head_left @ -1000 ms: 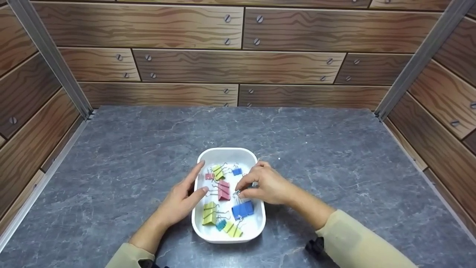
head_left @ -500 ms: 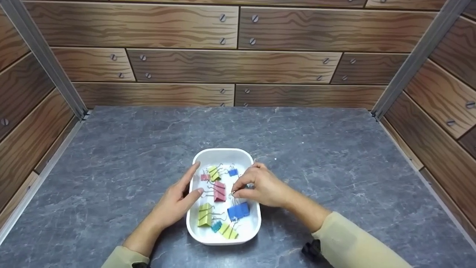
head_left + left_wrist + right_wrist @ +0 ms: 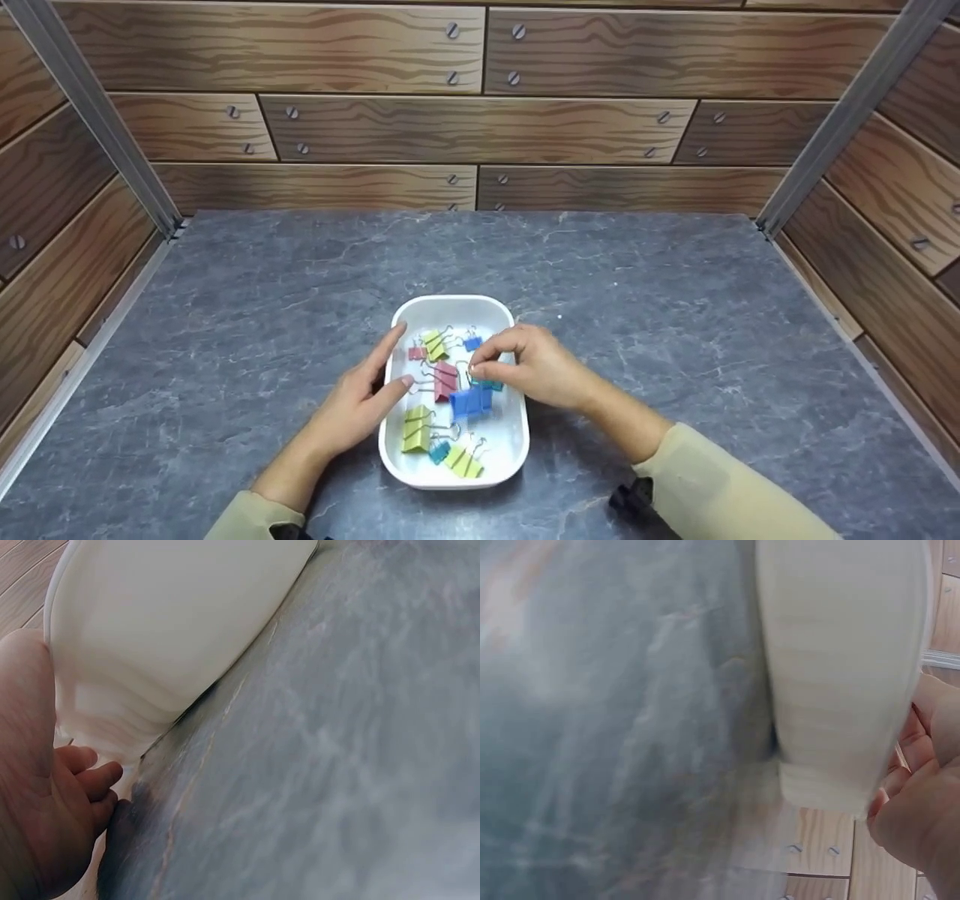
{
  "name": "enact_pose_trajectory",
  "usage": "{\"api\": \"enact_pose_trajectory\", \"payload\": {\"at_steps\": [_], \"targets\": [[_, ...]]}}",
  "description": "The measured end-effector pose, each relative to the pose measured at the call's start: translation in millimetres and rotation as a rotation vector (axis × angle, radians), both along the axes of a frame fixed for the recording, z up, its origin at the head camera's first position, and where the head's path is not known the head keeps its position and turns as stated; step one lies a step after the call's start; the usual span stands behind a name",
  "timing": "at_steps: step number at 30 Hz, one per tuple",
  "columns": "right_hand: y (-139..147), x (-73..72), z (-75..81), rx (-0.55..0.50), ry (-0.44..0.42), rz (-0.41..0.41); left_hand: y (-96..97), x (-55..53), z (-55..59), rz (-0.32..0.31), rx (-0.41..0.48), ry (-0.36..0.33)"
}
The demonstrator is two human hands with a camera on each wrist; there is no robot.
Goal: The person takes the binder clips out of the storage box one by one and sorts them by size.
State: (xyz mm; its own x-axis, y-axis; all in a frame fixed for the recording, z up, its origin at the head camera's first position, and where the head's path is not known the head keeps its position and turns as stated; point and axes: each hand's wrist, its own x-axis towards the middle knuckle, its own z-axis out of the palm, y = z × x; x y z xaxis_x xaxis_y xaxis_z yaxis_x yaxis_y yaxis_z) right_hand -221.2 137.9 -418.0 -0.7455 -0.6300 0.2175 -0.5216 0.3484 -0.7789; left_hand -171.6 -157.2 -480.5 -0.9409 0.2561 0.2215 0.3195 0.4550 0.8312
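A white tray (image 3: pixel 452 484) holds binder clips in several colours. My right hand (image 3: pixel 541 369) is over its right side, thumb and forefinger pinching the wire handle of a large blue binder clip (image 3: pixel 471 403). That clip hangs below the fingertips, overlapping a teal binder clip (image 3: pixel 491 385) in the head view. My left hand (image 3: pixel 356 405) rests at the left rim, forefinger and thumb extended over it; in the left wrist view the other fingers (image 3: pixel 97 780) lie loosely bent beside the outer wall.
Beside the held clip lies a pink binder clip (image 3: pixel 445 381). Yellow clips (image 3: pixel 416 429) and a small teal one (image 3: pixel 440 451) lie at the near end; a small blue clip (image 3: pixel 472 343) is at the far end. Wood-patterned walls surround the grey marbled table (image 3: pixel 300 300).
The large blue binder clip has moved away from me in the tray with my right hand, uncovering more of the near-right floor. My left hand stays at the rim.
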Motion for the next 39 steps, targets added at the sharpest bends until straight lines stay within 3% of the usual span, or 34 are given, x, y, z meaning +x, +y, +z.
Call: {"api": "enact_pose_trajectory", "payload": {"at_steps": [4, 12, 18, 22, 27, 39], "targets": [[1, 2.2, 15.3, -0.079, -0.090, -0.024, -1.0, -0.6, 2.6, 0.003, -0.002, -0.024], [21, -0.5, 48.8, -0.154, -0.055, -0.087, -0.6, 1.0, 1.6, 0.002, 0.016, -0.019], [49, -14.0, 60.0, -0.165, 0.003, -0.181, -1.2, 1.2, 1.5, 0.002, 0.026, -0.013], [67, -23.9, 58.1, -0.150, 0.021, -0.239, -0.8, 1.0, 0.8, 0.004, 0.022, -0.009], [83, -34.9, 48.0, -0.123, -0.017, -0.269, -0.7, 1.5, -0.6, 0.008, 0.020, -0.008], [94, -65.8, 16.5, -0.018, -0.058, -0.329, 0.4, 0.7, 1.8, 0.000, 0.031, -0.029]]}}
